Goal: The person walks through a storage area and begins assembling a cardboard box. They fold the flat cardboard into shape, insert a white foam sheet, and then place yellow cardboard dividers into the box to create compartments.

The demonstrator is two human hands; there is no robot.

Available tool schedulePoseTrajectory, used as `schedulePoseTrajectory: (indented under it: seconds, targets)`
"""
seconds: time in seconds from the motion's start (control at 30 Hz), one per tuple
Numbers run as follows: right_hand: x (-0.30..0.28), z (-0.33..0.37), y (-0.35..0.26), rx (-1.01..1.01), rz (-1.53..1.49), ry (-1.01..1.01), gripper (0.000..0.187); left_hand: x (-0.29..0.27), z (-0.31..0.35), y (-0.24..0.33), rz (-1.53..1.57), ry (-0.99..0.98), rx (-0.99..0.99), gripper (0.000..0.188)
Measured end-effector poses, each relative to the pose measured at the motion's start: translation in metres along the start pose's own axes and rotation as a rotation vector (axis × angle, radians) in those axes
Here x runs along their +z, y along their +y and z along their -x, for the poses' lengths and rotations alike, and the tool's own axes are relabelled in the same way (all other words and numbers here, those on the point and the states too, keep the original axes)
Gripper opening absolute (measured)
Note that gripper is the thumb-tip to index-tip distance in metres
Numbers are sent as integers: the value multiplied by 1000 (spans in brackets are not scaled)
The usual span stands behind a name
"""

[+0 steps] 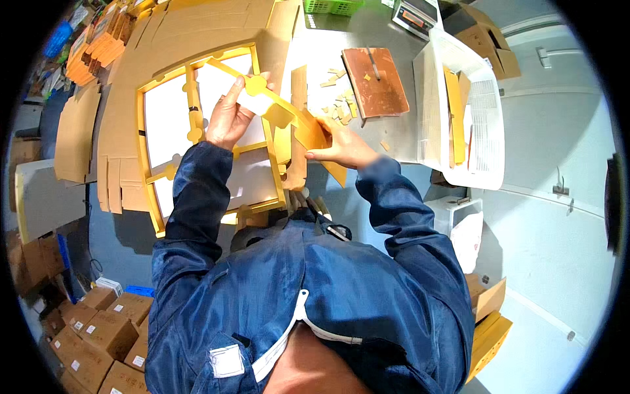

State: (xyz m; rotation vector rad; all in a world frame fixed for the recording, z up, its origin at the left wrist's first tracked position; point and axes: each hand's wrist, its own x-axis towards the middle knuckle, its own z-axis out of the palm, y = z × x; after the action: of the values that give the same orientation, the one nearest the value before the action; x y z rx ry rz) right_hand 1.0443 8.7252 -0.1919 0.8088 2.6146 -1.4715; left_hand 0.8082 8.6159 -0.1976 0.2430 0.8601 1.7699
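Observation:
Both my hands hold a long yellow cardboard strip (pixel 283 103) with a round tab along it. My left hand (pixel 228 120) pinches it near the round tab, above an open yellow frame (pixel 141 131) with dividers and white panels. My right hand (pixel 346 146) grips the strip's wider, folded end, thumb below and fingers on top. Under the strip the frame's upper right part is partly hidden. A narrow brown cardboard piece (pixel 298 88) stands on the table between frame and scraps.
Large cardboard sheets (pixel 177 29) lie beneath the frame. Small cardboard scraps (pixel 342 108) lie beside a worn reddish-brown board (pixel 384 92) with a thin tool on it. A white plastic basket (pixel 489 131) holds yellow pieces. Beyond are a scale (pixel 415 16) and a green basket (pixel 333 6).

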Motion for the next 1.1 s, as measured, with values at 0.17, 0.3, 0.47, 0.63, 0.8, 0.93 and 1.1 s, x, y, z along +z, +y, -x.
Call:
schedulePoseTrajectory:
  seconds: [0.17,0.3,0.47,0.63,0.8,0.93,1.1]
  targets:
    - [11,-3,-5,39,145,12,68,0,5,4,-63,113,6,34]
    - [0,-1,4,-24,-2,-93,73,-14,10,16,7,102,83,40]
    - [-4,0,-10,85,228,-90,46,-44,11,32,184,28,180,39]
    - [10,-9,-18,-156,449,216,16,-61,14,32,484,-147,175,37]
    - [5,-23,-7,-300,736,370,10,-81,26,43,-116,478,379,41]
    - [6,-27,-26,-447,891,311,12,-13,59,56,-1359,437,888,38]
    - [14,-41,-70,-673,967,201,11,-9,36,50,-1175,-448,-447,33]
